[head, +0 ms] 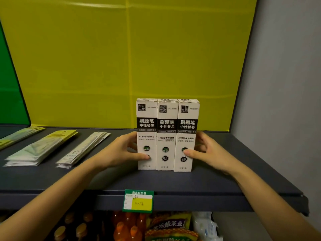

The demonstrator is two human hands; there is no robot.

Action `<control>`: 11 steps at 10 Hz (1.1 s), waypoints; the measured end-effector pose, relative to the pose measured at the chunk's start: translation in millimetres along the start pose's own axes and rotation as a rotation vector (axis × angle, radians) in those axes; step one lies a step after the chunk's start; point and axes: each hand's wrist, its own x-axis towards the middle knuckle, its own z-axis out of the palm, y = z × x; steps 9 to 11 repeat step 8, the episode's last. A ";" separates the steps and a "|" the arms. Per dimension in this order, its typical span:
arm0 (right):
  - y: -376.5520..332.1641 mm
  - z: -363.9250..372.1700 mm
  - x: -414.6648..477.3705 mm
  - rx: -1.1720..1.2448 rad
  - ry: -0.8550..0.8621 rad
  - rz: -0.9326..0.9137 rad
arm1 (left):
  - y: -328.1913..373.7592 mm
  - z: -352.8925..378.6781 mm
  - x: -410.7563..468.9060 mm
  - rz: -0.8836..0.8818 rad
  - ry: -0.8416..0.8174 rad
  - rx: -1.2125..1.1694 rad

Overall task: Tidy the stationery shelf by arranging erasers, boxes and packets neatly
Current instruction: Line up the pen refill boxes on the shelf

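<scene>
Three tall white refill boxes with black bands stand upright side by side on the dark grey shelf (pixel 173 181): a left box (pixel 146 117), a middle box (pixel 167 119) and a right box (pixel 188 119). They touch each other in a row. My left hand (pixel 121 150) grips the left box, thumb across its front and fingers along its left side. My right hand (pixel 206 152) grips the right box the same way from the right, thumb on its front. The backs of the boxes are hidden.
Three stacks of flat packets lie on the shelf's left part: a white one (pixel 83 148), a yellow-topped one (pixel 43 146) and one at the far left (pixel 19 136). A green price tag (pixel 138 201) hangs on the front edge. Bottles (pixel 126 226) and snack bags (pixel 166 225) sit below. A grey wall (pixel 281 84) is on the right.
</scene>
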 end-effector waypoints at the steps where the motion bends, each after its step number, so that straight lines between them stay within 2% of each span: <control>1: -0.3 14.8 5.6 -0.003 0.034 -0.028 | -3.4 -11.6 -0.2 -0.005 -0.017 -0.001; 5: -3.9 39.0 5.5 0.011 0.093 0.012 | -25.4 -23.0 -4.2 0.052 -0.005 0.023; 7: -21.1 39.2 -1.4 -0.087 0.031 0.089 | -26.2 -32.2 -11.8 0.042 -0.062 0.075; 8: -36.2 33.8 -11.5 -0.080 0.132 0.091 | -15.5 -50.9 -26.1 0.055 0.058 0.130; 11: -36.2 33.8 -11.5 -0.080 0.132 0.091 | -15.5 -50.9 -26.1 0.055 0.058 0.130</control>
